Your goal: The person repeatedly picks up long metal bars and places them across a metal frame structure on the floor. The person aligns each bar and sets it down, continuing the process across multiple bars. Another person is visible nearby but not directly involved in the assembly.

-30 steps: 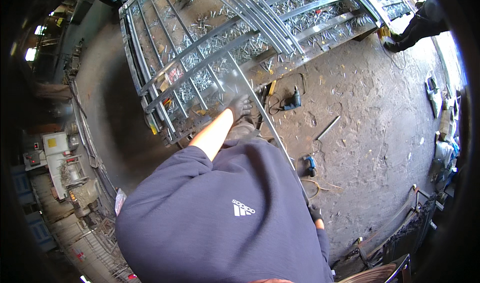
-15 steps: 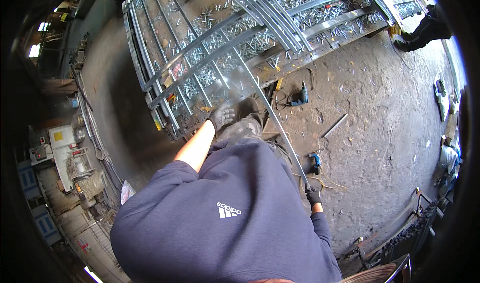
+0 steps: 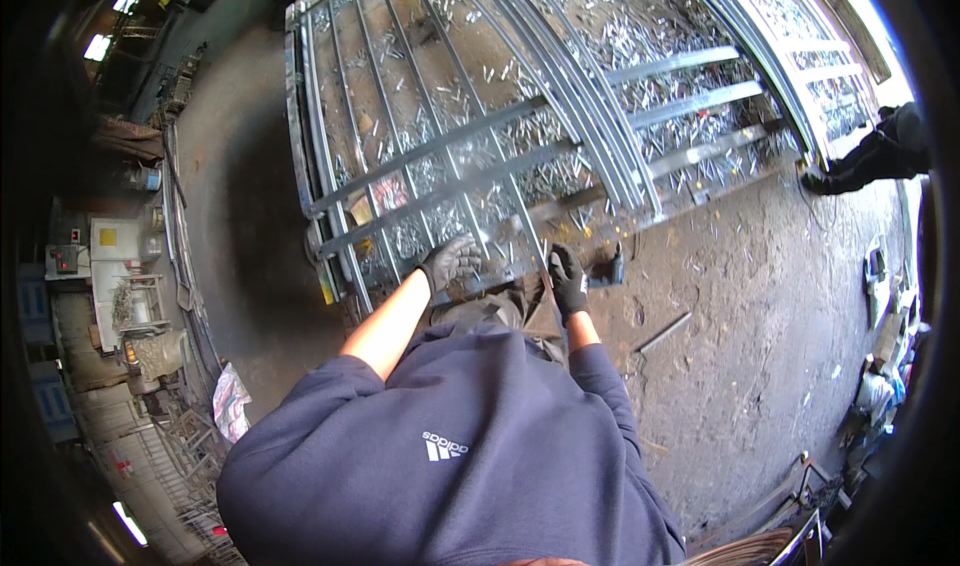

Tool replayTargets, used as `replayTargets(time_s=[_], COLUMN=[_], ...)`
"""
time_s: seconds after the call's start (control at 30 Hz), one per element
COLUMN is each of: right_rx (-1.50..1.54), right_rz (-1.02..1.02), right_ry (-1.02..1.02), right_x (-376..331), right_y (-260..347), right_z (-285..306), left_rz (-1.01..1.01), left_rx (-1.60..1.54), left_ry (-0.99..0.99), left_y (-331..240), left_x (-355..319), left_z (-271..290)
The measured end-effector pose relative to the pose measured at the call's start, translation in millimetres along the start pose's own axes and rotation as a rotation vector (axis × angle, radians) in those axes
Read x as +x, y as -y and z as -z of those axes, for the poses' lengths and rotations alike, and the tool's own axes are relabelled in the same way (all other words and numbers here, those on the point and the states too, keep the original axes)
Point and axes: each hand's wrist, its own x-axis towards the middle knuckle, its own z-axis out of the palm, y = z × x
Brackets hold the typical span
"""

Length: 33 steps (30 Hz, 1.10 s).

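Gloved left hand point(image 3: 452, 262) and right hand point(image 3: 567, 278), arms outstretched, each grip clamped on the metal gate frame point(image 3: 420, 211).

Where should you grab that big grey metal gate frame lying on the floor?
Probably by the near end of the grey metal gate frame, coming from above: its long straight bars leave gaps for fingers. The black-gloved left hand and right hand are there.
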Motion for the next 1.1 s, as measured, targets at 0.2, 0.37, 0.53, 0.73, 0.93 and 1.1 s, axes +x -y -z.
replayTargets(time_s=[0.2,0.37,0.53,0.73,0.93,1.1], right_rx=[0.205,0.310,0.293,0.260,0.189,0.197], right_rz=[-0.579,-0.826,-0.796,-0.721,-0.738,-0.678], right_ry=[0.353,0.249,0.036,-0.076,-0.104,-0.125], right_x=[-8,-19,-21,-28,-23,-31], right_y=[9,-6,-16,-22,-17,-19], right_z=[22,-5,-25,-33,-33,-35], left_rz=[-0.090,-0.134,-0.114,-0.098,-0.069,-0.036], left_rx=[-0.087,-0.130,-0.147,-0.210,-0.222,-0.196], left_ry=[0.084,0.053,0.009,0.057,0.019,-0.036], left_y=[-34,-40,-46,-43,-50,-50], left_x=[2,-2,-4,5,9,6], left_z=[32,49,58,74,81,86])
